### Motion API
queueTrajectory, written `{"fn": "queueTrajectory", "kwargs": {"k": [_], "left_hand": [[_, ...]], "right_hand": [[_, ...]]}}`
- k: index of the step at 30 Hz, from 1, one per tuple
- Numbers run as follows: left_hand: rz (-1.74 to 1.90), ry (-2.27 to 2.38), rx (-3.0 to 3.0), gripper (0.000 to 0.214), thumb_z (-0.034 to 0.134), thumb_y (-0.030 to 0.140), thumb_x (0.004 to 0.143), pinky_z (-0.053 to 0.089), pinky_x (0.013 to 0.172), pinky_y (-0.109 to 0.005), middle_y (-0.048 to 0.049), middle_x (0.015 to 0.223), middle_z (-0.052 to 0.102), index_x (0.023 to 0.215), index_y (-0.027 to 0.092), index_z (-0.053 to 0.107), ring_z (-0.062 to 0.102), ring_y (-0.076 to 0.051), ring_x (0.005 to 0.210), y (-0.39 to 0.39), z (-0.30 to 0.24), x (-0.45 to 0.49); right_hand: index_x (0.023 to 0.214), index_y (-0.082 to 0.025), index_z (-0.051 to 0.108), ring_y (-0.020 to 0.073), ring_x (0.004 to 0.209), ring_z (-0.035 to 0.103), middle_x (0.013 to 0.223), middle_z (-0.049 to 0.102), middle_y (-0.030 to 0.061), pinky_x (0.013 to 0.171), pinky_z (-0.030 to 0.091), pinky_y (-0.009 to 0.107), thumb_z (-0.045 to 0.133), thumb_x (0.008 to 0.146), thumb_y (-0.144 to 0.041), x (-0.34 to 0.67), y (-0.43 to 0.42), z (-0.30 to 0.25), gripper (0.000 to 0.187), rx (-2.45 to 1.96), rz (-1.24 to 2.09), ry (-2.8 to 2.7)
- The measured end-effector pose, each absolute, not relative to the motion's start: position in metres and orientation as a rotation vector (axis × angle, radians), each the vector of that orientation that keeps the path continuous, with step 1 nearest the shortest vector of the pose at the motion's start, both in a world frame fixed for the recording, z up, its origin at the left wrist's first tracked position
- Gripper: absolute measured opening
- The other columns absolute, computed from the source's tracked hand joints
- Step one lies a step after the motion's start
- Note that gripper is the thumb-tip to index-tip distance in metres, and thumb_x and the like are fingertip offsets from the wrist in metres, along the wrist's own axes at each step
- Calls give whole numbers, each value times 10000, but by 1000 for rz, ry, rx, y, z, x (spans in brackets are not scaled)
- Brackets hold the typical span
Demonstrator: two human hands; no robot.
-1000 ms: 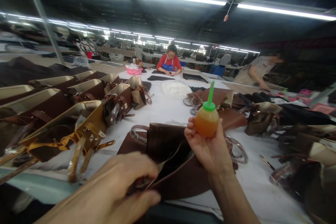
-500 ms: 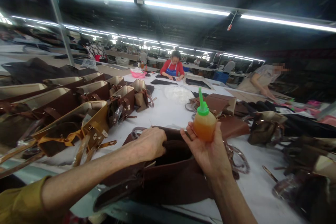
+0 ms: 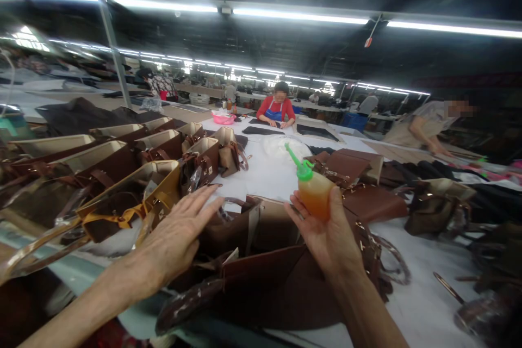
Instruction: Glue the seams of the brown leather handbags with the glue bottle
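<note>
My right hand (image 3: 326, 234) is closed round a small squeeze bottle (image 3: 313, 193) of orange liquid with a green nozzle tilted to the left. In front of me a dark brown leather bag (image 3: 265, 261) lies open on the white table (image 3: 411, 304). My left hand (image 3: 179, 234) hovers over the bag's left side, fingers stretched out and spread, holding nothing. A tan-and-brown bag (image 3: 134, 201) with yellow straps stands just left of that hand.
A row of brown bags (image 3: 118, 152) lines the left side of the table. More bags and leather pieces (image 3: 359, 174) lie at the right. A person in red with a blue apron (image 3: 277, 111) works at the far end; another person (image 3: 428, 125) leans over at the right.
My left hand has let go of the bag's rim and now floats open above it. The bottle's nozzle has tipped to the left. The view has shifted slightly right.
</note>
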State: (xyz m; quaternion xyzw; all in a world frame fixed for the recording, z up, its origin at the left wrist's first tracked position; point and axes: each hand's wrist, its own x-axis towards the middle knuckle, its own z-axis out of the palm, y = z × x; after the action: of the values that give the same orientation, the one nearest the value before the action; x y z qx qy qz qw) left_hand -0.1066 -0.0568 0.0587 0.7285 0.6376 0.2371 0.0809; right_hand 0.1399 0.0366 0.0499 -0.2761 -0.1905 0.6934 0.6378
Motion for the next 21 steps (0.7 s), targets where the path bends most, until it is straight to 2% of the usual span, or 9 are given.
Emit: {"fn": "queueTrajectory", "kwargs": {"k": [2,4,6,7,9,13,15,18,21], "left_hand": [[705,1623,2342,680,393,35,660,249,1088,-366,-3,1485,275,1287,285,478,260,-223,1346,-55,80,-82],[680,1390,2365,607,378,22,679,344,1017,-290,3,1399,420,1192,295,553,427,-181,1236,-50,99,-54],[527,1286,2323,472,380,28,687,417,905,-251,-2,1147,618,1005,261,640,555,-159,1045,-39,107,-30],[411,1303,2284,415,378,36,692,436,849,-246,-5,1009,662,925,238,655,579,-158,964,-31,105,-20],[130,1368,2203,340,405,57,668,453,717,-245,-27,870,677,848,198,656,598,-166,826,-12,91,-10],[-110,1605,1966,215,514,195,652,407,557,-246,-55,825,671,833,165,627,602,-190,740,18,52,-23],[-91,1749,1842,303,578,331,645,417,569,-262,-79,863,666,885,148,607,611,-220,770,26,37,-38],[17,1958,1655,611,609,511,627,454,726,-310,-167,1066,621,1067,93,539,585,-298,978,40,20,-56],[82,2060,1533,967,647,605,554,390,924,-356,-277,1324,413,1257,3,366,375,-374,1248,57,5,-58]], "right_hand": [[1024,-149,600,212,806,628,876,664,81,880,461,485,708,695,-503,140,37,49,495,-625,1580,-442],[1017,-151,603,205,797,626,867,665,74,876,466,472,702,702,-504,141,38,49,483,-615,1578,-452],[998,-148,607,199,782,625,849,665,69,869,471,464,686,720,-505,142,38,48,460,-615,1568,-455],[991,-147,607,198,774,625,844,665,68,865,474,465,675,729,-509,142,38,48,452,-620,1562,-451],[989,-150,606,198,766,625,844,667,69,857,478,466,656,744,-521,142,37,49,448,-635,1555,-438],[986,-151,612,198,766,626,846,669,68,859,479,464,638,756,-531,143,36,48,444,-648,1577,-417],[989,-154,613,206,780,627,852,668,68,864,476,472,641,755,-530,144,35,48,444,-643,1598,-399],[1009,-162,611,219,801,628,884,666,68,876,467,496,644,758,-521,143,34,49,439,-629,1608,-384],[1002,-148,615,223,800,628,896,663,72,885,459,515,642,767,-508,142,33,51,431,-642,1614,-369]]}}
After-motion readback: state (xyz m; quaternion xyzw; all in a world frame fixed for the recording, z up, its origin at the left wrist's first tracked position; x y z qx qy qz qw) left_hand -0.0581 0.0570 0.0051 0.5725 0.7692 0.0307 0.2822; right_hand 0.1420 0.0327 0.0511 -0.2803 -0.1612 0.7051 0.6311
